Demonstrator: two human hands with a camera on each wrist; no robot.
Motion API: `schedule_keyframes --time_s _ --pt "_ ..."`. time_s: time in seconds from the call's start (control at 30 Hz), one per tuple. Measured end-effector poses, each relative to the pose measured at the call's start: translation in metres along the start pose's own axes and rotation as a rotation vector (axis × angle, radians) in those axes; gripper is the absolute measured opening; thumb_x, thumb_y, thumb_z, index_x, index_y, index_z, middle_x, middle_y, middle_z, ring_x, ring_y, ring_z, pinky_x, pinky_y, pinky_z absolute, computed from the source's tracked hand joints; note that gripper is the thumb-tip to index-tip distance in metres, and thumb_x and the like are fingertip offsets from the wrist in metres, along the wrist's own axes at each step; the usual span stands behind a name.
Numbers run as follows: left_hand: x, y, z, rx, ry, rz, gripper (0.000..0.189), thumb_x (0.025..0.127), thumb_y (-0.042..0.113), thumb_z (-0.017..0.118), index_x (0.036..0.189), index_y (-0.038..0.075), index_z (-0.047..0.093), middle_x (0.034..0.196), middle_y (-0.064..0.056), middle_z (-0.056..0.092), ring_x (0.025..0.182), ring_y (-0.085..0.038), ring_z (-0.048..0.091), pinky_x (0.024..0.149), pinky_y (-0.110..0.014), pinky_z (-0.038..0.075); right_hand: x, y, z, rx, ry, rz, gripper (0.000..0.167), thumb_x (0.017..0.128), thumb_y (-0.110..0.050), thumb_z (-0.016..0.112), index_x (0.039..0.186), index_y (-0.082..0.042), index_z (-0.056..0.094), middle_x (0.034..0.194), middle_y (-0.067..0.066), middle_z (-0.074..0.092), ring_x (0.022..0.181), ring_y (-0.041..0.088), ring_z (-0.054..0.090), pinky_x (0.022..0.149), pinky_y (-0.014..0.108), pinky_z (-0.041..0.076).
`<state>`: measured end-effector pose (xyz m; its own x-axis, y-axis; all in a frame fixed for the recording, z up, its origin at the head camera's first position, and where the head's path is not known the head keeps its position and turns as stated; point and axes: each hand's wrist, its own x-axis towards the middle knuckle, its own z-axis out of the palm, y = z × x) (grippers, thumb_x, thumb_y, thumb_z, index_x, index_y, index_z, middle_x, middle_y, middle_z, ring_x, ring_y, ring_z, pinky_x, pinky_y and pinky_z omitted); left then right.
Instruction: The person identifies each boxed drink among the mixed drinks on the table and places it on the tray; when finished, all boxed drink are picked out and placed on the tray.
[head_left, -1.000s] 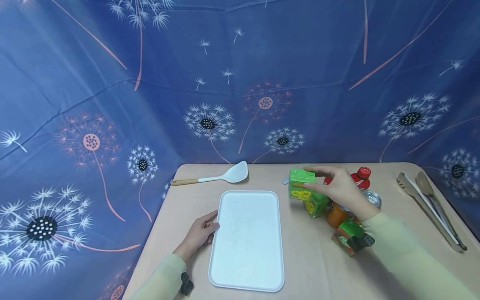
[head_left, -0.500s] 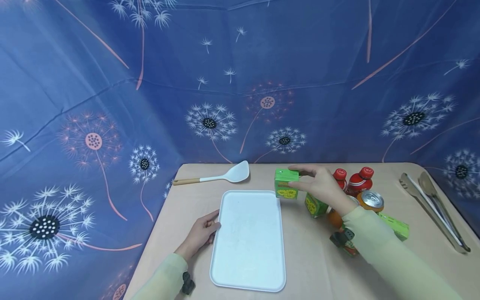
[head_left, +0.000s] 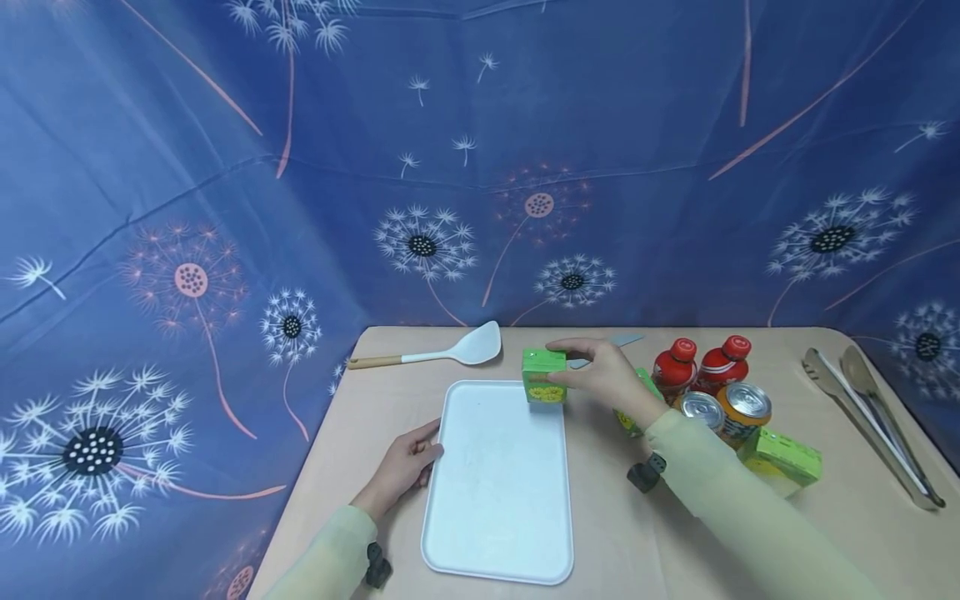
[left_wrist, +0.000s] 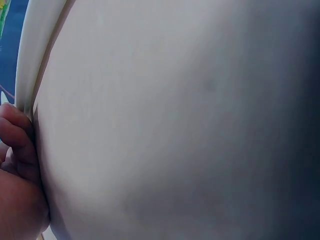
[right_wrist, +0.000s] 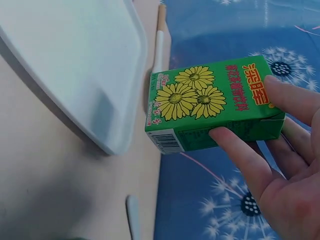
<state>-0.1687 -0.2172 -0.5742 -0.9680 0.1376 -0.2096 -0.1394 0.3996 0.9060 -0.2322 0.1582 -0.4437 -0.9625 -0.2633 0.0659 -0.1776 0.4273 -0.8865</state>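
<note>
In the head view my right hand (head_left: 600, 379) pinches a green drink carton (head_left: 544, 377) with yellow flowers between thumb and fingers. The carton is upright and overlaps the far right corner of the white tray (head_left: 498, 487). The right wrist view shows the carton (right_wrist: 200, 102) beyond the tray's corner, gripped near its top end. My left hand (head_left: 401, 467) holds the tray's left edge, its thumb at the rim. In the left wrist view curled fingers (left_wrist: 17, 137) meet the tray rim (left_wrist: 27, 65); the rest of that hand is out of frame.
Right of the tray stand two red-capped bottles (head_left: 726, 364), two cans (head_left: 744, 408) and a green carton (head_left: 783, 457); another carton (head_left: 643, 382) is partly behind my right hand. A white spatula (head_left: 450, 352) lies at the back left, a pale blade (head_left: 626, 339) behind my hand, long utensils (head_left: 870, 425) far right.
My right hand has carried the green carton leftward from beside the other drinks to the tray's far right corner. The bottles and cans have come into fuller view. My left hand stays at the tray.
</note>
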Motion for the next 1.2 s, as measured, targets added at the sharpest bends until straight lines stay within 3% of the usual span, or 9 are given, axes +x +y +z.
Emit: schedule_keyframes --time_s 0.43,0.87,1.2 --pt "0.001 0.000 -0.002 0.004 0.001 -0.016 0.055 0.104 0.018 0.066 0.156 0.012 0.050 0.065 0.000 0.055 0.047 -0.013 0.050 0.047 -0.023 0.043 0.021 0.006 0.046 0.078 -0.050 -0.057 0.049 0.089 -0.020 0.086 0.135 -0.011 0.071 0.132 0.007 0.069 0.126 0.033 0.061 0.111 0.060 0.040" --pt "0.000 -0.002 -0.003 -0.001 0.000 -0.006 0.055 0.104 0.018 0.065 0.156 0.010 0.050 0.065 0.000 0.054 0.047 -0.012 0.050 0.046 -0.023 0.043 0.040 0.011 0.080 0.139 -0.076 -0.020 0.050 0.091 -0.021 0.085 0.138 -0.010 0.069 0.132 0.004 0.069 0.127 0.031 0.060 0.110 0.053 0.044" --pt "0.001 -0.001 -0.002 -0.010 -0.013 -0.019 0.056 0.104 0.019 0.066 0.157 0.012 0.050 0.067 0.000 0.054 0.048 -0.012 0.050 0.047 -0.023 0.044 0.048 0.010 0.101 0.129 -0.095 -0.029 0.049 0.091 -0.018 0.084 0.137 -0.009 0.070 0.131 0.006 0.069 0.127 0.032 0.060 0.109 0.057 0.044"
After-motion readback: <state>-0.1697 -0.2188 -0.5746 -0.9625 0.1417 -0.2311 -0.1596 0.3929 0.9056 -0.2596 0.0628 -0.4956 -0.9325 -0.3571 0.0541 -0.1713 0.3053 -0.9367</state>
